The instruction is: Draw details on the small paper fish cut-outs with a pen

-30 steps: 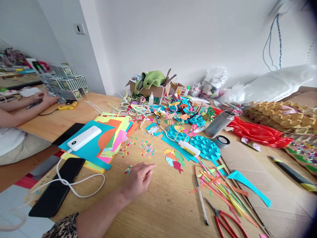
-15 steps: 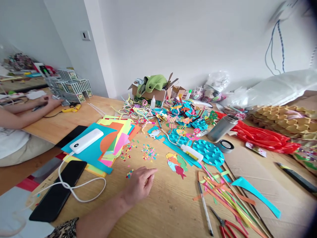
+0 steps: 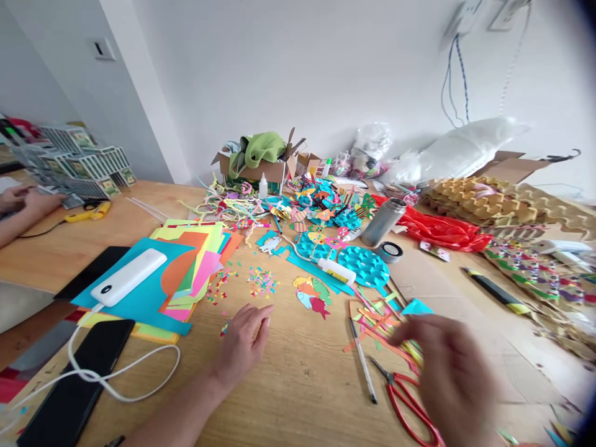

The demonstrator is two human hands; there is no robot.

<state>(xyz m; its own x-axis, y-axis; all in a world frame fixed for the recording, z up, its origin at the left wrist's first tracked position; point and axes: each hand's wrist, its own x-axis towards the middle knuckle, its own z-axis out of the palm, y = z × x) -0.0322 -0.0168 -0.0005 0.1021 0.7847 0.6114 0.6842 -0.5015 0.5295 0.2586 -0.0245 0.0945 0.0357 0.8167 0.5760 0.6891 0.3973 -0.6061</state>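
My left hand (image 3: 246, 338) rests on the wooden table with its fingers loosely curled and nothing visible in them. Colourful paper confetti (image 3: 262, 282) is just beyond it, and a cluster of paper fish (image 3: 313, 297) lies to its right. My right hand (image 3: 454, 372) is smeared by motion over the paper strips (image 3: 379, 323); its fingers curl down, and whether they hold anything cannot be made out. Red-handled scissors (image 3: 405, 397) lie beside it, partly covered by the hand. A pen (image 3: 363, 360) is left of the scissors.
Coloured paper sheets (image 3: 186, 248), a white power bank (image 3: 129, 277) and a black phone (image 3: 74, 385) are at the left. A glue bottle (image 3: 338, 271), steel flask (image 3: 383, 222) and utility knife (image 3: 496, 290) lie further off. Another person's hands (image 3: 35, 202) show at far left.
The view has turned to the right. My right hand has come into view over the paper strips and scissors, covering part of the blue paper piece. My left hand keeps its pose.
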